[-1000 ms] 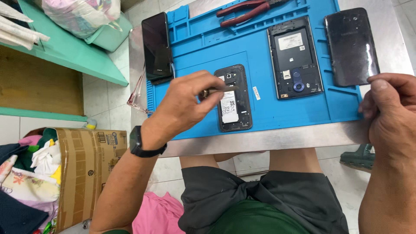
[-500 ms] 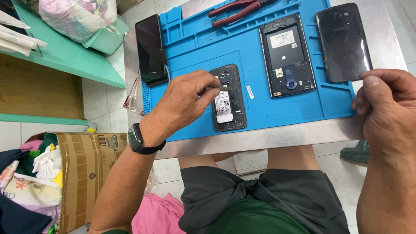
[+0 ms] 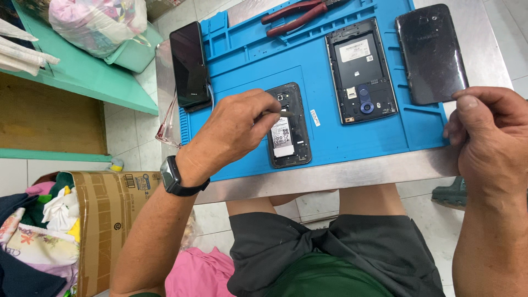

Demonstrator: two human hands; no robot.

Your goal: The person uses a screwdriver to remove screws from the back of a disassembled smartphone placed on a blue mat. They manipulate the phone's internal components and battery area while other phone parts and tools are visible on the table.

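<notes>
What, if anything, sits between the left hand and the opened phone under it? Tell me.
Nothing visible does. The left hand is already over the opened phone on the blue mat, with its fingertips at the phone's upper part. The right hand stays apart at the table's edge.

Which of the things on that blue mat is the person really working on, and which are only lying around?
In use:
- left hand, pinching a thin tool
- small opened phone, under that tool
- blue mat

Lying about:
- right hand, at the table edge
- larger opened phone
- dark back cover
- black phone
- red pliers
</notes>
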